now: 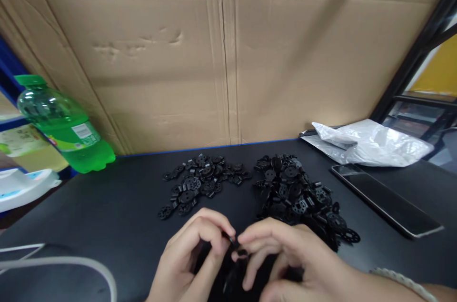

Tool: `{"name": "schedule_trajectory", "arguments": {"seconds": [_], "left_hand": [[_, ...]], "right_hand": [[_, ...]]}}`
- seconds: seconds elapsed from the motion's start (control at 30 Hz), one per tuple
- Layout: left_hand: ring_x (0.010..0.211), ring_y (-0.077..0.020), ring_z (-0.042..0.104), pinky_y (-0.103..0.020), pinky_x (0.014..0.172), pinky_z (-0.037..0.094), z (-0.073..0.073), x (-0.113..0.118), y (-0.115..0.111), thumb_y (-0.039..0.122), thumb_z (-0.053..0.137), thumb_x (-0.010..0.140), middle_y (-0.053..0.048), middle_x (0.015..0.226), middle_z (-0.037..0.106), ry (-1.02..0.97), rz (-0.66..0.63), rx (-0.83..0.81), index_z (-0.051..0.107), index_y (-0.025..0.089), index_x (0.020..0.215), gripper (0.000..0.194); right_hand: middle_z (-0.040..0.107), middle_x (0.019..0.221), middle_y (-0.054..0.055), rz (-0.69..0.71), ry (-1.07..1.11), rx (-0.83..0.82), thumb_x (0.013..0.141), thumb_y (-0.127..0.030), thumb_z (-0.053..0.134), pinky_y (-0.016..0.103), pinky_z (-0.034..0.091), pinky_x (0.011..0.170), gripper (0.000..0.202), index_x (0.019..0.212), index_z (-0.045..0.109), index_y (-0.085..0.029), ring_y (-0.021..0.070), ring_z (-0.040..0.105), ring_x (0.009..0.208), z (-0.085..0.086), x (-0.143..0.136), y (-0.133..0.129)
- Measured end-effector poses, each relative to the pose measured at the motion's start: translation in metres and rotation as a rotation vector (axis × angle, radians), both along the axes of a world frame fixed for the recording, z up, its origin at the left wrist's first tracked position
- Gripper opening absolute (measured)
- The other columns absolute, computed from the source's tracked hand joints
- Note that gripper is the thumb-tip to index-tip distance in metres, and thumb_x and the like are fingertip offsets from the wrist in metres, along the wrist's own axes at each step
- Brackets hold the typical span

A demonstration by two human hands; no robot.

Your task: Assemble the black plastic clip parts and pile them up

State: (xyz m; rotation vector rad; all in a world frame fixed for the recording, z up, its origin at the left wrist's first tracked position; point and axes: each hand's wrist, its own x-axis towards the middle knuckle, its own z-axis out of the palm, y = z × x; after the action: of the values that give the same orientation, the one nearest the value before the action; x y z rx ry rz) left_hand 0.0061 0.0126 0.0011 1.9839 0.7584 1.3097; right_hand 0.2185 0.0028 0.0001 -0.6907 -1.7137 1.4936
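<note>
A black part (229, 238) was pinched in the left hand (194, 254) — best kept steady — the right hand (300, 256) half-curled, its hold unclear.

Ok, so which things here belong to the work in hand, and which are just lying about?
Likely in the work:
black piece in the left hand
left pile of black parts
right pile of black parts

Seemingly just lying about:
green bottle
phone
white plastic bag
white cable
</note>
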Motion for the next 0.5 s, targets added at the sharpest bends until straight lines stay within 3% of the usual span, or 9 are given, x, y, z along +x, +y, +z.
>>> {"name": "schedule_trajectory", "arguments": {"seconds": [0.1, 0.17, 0.27, 0.33, 0.43, 0.5], "left_hand": [[0.073, -0.0102, 0.065, -0.017, 0.066, 0.051, -0.001, 0.003, 0.000, -0.002, 0.052, 0.086, 0.004, 0.086, 0.064, 0.055, 0.021, 0.037, 0.051, 0.023, 0.077, 0.027], [0.073, -0.0101, 0.066, -0.018, 0.067, 0.051, 0.000, 0.004, -0.003, -0.004, 0.052, 0.085, 0.005, 0.084, 0.065, 0.089, 0.000, 0.062, 0.048, 0.023, 0.076, 0.028], [0.081, -0.0116, 0.068, -0.020, 0.073, 0.053, -0.003, 0.004, -0.006, -0.003, 0.052, 0.084, 0.004, 0.090, 0.066, 0.113, 0.025, 0.067, 0.044, 0.024, 0.077, 0.029], [0.092, -0.0141, 0.067, -0.024, 0.081, 0.052, -0.006, 0.004, -0.007, -0.002, 0.053, 0.084, 0.002, 0.104, 0.065, 0.113, 0.109, 0.070, 0.044, 0.025, 0.082, 0.028], [0.106, -0.0171, 0.063, -0.029, 0.091, 0.049, -0.011, 0.003, -0.005, 0.002, 0.053, 0.084, -0.002, 0.119, 0.058, 0.132, 0.214, 0.085, 0.045, 0.027, 0.092, 0.027], [0.108, -0.0172, 0.062, -0.030, 0.093, 0.047, -0.012, 0.002, -0.005, 0.003, 0.053, 0.085, -0.002, 0.118, 0.058, 0.165, 0.210, 0.083, 0.046, 0.027, 0.094, 0.026]], "right_hand": [[0.069, 0.076, 0.000, -0.096, -0.017, -0.069, 0.080, -0.014, 0.073, 0.018, 0.055, 0.057, 0.019, 0.098, 0.072, -0.018, 0.0118, 0.070, 0.064, 0.008, -0.001, 0.002], [0.067, 0.074, 0.001, -0.132, -0.057, -0.028, 0.080, -0.015, 0.073, 0.019, 0.054, 0.057, 0.007, 0.086, 0.075, -0.015, 0.0100, 0.065, 0.059, 0.013, -0.001, 0.002], [0.068, 0.079, 0.003, -0.163, -0.172, 0.262, 0.083, -0.012, 0.070, 0.021, 0.052, 0.064, 0.007, 0.086, 0.075, -0.015, 0.0120, 0.065, 0.068, 0.021, 0.005, 0.002], [0.070, 0.084, 0.003, -0.210, -0.260, 0.477, 0.089, -0.010, 0.064, 0.022, 0.051, 0.070, 0.012, 0.092, 0.073, -0.017, 0.0125, 0.065, 0.076, 0.029, 0.013, 0.005], [0.068, 0.090, 0.002, -0.415, -0.412, 0.712, 0.093, -0.009, 0.056, 0.025, 0.049, 0.075, 0.016, 0.097, 0.068, -0.019, 0.0133, 0.064, 0.082, 0.041, 0.032, 0.017], [0.067, 0.091, 0.004, -0.572, -0.573, 0.818, 0.092, -0.008, 0.054, 0.029, 0.048, 0.077, 0.017, 0.096, 0.067, -0.019, 0.0167, 0.063, 0.086, 0.046, 0.047, 0.030]]}}
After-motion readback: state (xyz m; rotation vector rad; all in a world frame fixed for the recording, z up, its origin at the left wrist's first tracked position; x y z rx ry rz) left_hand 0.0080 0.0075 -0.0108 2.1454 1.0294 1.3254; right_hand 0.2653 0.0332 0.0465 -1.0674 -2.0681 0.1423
